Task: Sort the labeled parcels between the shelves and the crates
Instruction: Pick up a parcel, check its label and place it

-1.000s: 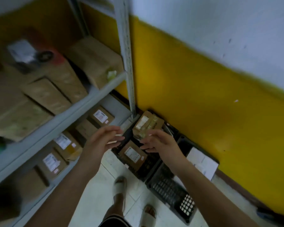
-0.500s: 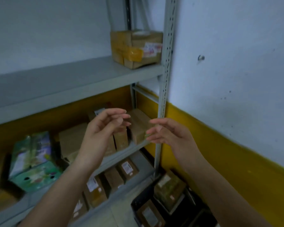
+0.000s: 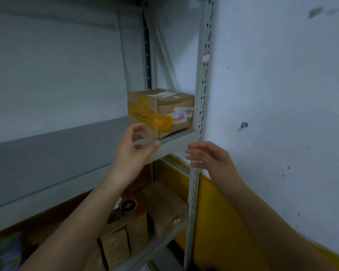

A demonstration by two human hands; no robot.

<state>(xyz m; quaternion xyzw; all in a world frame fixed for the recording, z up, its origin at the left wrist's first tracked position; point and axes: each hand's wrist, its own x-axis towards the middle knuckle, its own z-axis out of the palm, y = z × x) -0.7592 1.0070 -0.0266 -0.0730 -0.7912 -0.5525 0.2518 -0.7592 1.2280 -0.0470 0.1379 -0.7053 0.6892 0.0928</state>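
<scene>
A brown cardboard parcel wrapped in yellow tape, with a handwritten white label on its front, sits at the right end of the upper grey shelf, against the upright post. My left hand is raised just below and in front of the parcel's left corner, fingers loosely spread, holding nothing. My right hand hovers lower right of the parcel, in front of the post, fingers extended and empty. Neither hand touches the parcel.
The perforated grey shelf post runs top to bottom at centre right, beside a white wall with a yellow lower band. The shelf below holds several cardboard boxes and a green package at far left.
The view has swung up from the floor crates to the upper shelf. Both empty hands have risen toward the taped parcel, which now sits much closer and larger.
</scene>
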